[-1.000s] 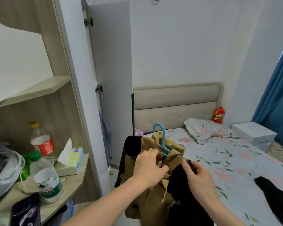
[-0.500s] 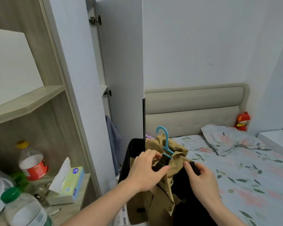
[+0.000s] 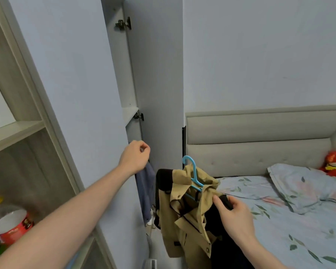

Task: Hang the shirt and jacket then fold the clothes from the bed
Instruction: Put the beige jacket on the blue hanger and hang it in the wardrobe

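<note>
Only the head view here, so it all comes from that one angle.

The jacket point(image 3: 186, 208), tan with black panels, is already on the blue hanger point(image 3: 192, 176), sitting around 6 o'clock in the frame, just off the bed point(image 3: 279, 220) edge and in front of the wardrobe door point(image 3: 159, 84). Right hand point(image 3: 234, 214) has its grip clamped on the jacket's right shoulder, thumb and fingers pinching the dark fabric, so that hand is carrying the whole thing. Left hand point(image 3: 135, 157) is up at about 10 o'clock from the jacket, near the door's edge, fingers curled loosely together and holding nothing that I can see.

My take on doing this step well: the hook is free and pointing up, so I'd take the hanger by its neck rather than the cloth, otherwise the shoulder can slide off the arm. Use the left hand to swing the door wider first; the gap looks narrow. The rail isn't visible, so I can't say how high the lift is. The collar looks rumpled, so straighten it once hung.
</note>
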Demonstrator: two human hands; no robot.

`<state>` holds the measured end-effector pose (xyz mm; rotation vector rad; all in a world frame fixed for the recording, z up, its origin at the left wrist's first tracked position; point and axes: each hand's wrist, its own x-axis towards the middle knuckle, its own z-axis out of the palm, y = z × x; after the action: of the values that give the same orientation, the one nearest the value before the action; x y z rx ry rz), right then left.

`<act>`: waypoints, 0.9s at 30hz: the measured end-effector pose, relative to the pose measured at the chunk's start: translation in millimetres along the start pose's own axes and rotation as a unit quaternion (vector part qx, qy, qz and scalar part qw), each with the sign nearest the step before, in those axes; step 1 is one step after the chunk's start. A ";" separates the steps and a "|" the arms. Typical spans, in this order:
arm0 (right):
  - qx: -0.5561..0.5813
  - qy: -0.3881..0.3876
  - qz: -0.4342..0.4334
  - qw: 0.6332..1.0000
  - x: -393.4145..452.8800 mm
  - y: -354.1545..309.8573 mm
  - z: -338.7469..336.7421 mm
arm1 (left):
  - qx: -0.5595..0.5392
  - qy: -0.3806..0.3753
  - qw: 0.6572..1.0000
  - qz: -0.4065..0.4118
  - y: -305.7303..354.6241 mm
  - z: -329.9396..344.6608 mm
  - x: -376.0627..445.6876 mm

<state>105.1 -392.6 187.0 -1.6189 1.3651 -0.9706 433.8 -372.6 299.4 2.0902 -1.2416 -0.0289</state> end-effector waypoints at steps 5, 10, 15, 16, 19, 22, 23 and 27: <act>-0.005 -0.001 0.000 1.000 47.5 -2.9 17.1 | 0.065 0.008 0.998 -0.002 1.0 -14.1 63.8; 0.014 -0.006 -0.006 1.000 96.1 -13.1 41.4 | 0.141 -0.007 0.990 -0.005 -5.3 -12.4 136.7; 0.030 -0.025 -0.012 0.999 145.3 -19.2 70.6 | 0.212 -0.061 0.975 -0.029 -15.5 1.2 208.2; 0.035 -0.030 -0.008 0.999 157.4 -20.0 78.4 | 0.227 -0.071 0.971 -0.031 -18.4 5.6 223.5; 0.039 -0.047 0.001 0.998 193.1 -23.1 102.8 | 0.246 -0.098 0.963 -0.060 -29.7 19.1 270.9; 0.031 -0.065 -0.007 0.997 224.1 -25.9 128.3 | 0.244 -0.113 0.956 -0.117 -45.9 29.9 315.6; 0.025 -0.072 -0.011 0.997 233.0 -27.2 136.8 | 0.251 -0.115 0.951 -0.136 -51.6 33.3 327.6; 0.026 -0.104 -0.021 0.994 262.9 -34.7 173.6 | 0.277 -0.137 0.934 -0.178 -72.1 49.7 368.1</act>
<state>310.5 -633.0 166.9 -1.6649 1.1606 -0.8274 670.7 -665.3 336.6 2.8695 -1.0904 -0.1532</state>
